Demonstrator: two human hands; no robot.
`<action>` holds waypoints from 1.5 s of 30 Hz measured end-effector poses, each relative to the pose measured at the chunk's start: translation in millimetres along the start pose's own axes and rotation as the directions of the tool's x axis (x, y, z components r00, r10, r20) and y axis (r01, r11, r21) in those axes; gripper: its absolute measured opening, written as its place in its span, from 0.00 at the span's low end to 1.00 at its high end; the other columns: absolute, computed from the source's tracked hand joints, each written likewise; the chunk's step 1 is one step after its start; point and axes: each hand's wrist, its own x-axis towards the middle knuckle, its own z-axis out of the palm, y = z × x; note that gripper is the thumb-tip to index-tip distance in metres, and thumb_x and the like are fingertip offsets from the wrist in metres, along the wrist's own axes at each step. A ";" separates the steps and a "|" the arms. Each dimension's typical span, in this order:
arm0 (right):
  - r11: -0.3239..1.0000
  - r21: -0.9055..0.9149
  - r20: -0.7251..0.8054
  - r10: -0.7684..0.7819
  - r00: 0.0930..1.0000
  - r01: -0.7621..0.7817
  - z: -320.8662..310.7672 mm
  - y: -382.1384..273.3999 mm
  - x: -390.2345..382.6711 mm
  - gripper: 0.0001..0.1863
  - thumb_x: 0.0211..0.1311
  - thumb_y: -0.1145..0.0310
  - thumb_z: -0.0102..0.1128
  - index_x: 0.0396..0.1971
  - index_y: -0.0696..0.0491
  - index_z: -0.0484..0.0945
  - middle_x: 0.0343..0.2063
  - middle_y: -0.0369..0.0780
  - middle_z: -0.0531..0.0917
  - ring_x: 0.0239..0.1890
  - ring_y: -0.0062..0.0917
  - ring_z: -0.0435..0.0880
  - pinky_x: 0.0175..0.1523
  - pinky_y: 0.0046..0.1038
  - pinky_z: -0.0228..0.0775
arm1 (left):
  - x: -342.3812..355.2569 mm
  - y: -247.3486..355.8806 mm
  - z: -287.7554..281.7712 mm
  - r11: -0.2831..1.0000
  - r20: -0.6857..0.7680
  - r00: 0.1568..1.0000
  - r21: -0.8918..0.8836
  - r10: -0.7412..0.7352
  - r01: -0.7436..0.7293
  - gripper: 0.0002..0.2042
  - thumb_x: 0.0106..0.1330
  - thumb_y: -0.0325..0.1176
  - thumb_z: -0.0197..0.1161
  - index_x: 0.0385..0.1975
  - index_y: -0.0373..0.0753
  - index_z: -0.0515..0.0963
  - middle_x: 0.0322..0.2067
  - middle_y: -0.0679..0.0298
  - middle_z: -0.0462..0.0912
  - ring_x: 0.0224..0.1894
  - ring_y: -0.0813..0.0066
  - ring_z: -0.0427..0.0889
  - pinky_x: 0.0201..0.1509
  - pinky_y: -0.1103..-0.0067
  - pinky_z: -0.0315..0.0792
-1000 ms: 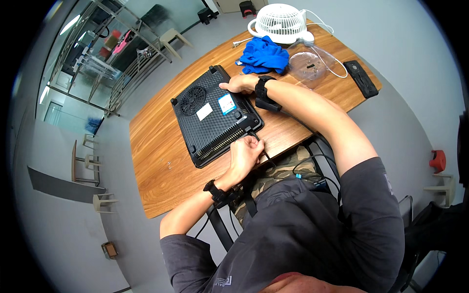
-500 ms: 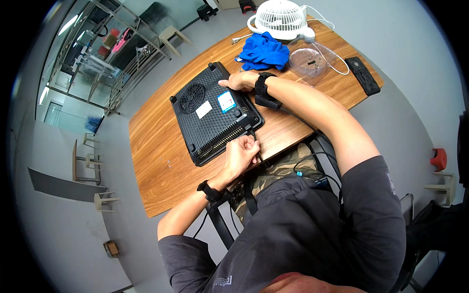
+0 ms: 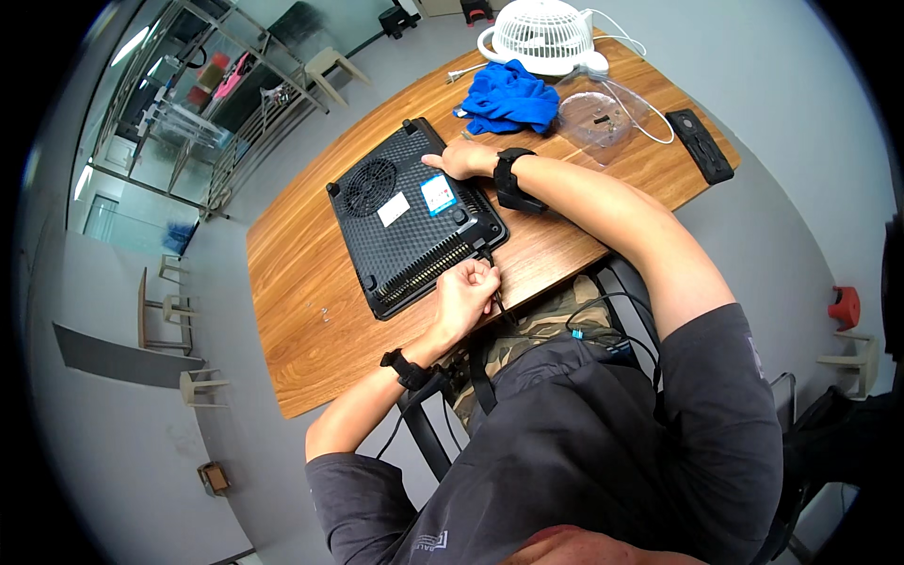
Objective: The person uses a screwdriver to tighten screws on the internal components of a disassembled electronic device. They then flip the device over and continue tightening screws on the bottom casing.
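A black flat laptop-like device (image 3: 405, 226) with a round fan grille, rubber feet and two labels lies bottom-up on the wooden table. My right hand (image 3: 457, 162) grips its far right edge, thumb on top. My left hand (image 3: 466, 287) pinches a black cable (image 3: 489, 259) by the near right corner of the device, where the cable meets it. The cable runs down past the table's front edge. Black straps with attached units are on both wrists.
Behind the right hand are a blue cloth (image 3: 508, 99), a white fan (image 3: 539, 40) with cord and a clear plastic piece (image 3: 598, 118). A black slim object (image 3: 700, 146) lies at the table's right end (image 3: 650, 184). Stools (image 3: 330, 66) and metal racks (image 3: 207, 104) stand around.
My left hand has shifted slightly up and left, still pinching the cable. The table and objects sit a little higher in view; my right hand keeps its grip.
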 end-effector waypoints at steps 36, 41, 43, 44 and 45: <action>0.998 -0.022 -0.286 0.055 0.957 -0.064 21.8 -1.4 -5.8 0.40 0.72 0.38 0.48 0.60 0.64 0.66 0.55 0.58 0.80 0.58 0.51 0.80 0.63 0.49 0.71 | 8.3 35.5 -49.6 0.958 0.224 0.968 0.285 -0.112 0.045 0.15 0.78 0.41 0.54 0.41 0.33 0.80 0.27 0.65 0.85 0.24 0.84 0.77 0.27 0.84 0.72; 0.987 -0.154 -0.390 -0.095 0.916 0.037 17.6 -16.1 -2.3 0.32 0.75 0.47 0.50 0.60 0.63 0.67 0.56 0.56 0.75 0.56 0.55 0.80 0.60 0.51 0.73 | 18.5 41.0 -118.5 0.812 -0.068 0.961 0.553 0.269 -0.188 0.10 0.72 0.34 0.60 0.40 0.34 0.82 0.26 0.63 0.85 0.25 0.78 0.81 0.29 0.79 0.74; 0.986 -0.146 -0.361 -0.127 0.924 0.079 14.7 -25.9 -3.9 0.28 0.75 0.50 0.50 0.59 0.61 0.67 0.58 0.55 0.71 0.59 0.53 0.77 0.62 0.51 0.70 | 28.0 30.4 -141.0 0.678 -0.150 0.838 0.669 0.525 -0.305 0.09 0.69 0.32 0.62 0.40 0.32 0.82 0.32 0.59 0.86 0.31 0.71 0.83 0.38 0.75 0.77; 0.973 -0.183 -0.384 -0.203 0.901 0.141 17.3 -22.1 -1.2 0.28 0.75 0.50 0.50 0.59 0.60 0.68 0.58 0.55 0.71 0.60 0.53 0.75 0.63 0.51 0.69 | 32.5 30.8 -148.9 0.663 -0.180 0.835 0.702 0.520 -0.261 0.09 0.68 0.30 0.63 0.41 0.32 0.82 0.41 0.56 0.85 0.40 0.62 0.84 0.47 0.70 0.77; 0.954 -0.220 -0.402 -0.278 0.872 0.203 18.6 -17.6 1.7 0.27 0.75 0.50 0.49 0.59 0.60 0.68 0.59 0.55 0.70 0.61 0.53 0.74 0.64 0.51 0.68 | 37.1 30.5 -156.5 0.591 -0.144 0.829 0.767 0.540 -0.252 0.12 0.68 0.32 0.64 0.48 0.35 0.81 0.51 0.52 0.81 0.51 0.54 0.82 0.56 0.67 0.76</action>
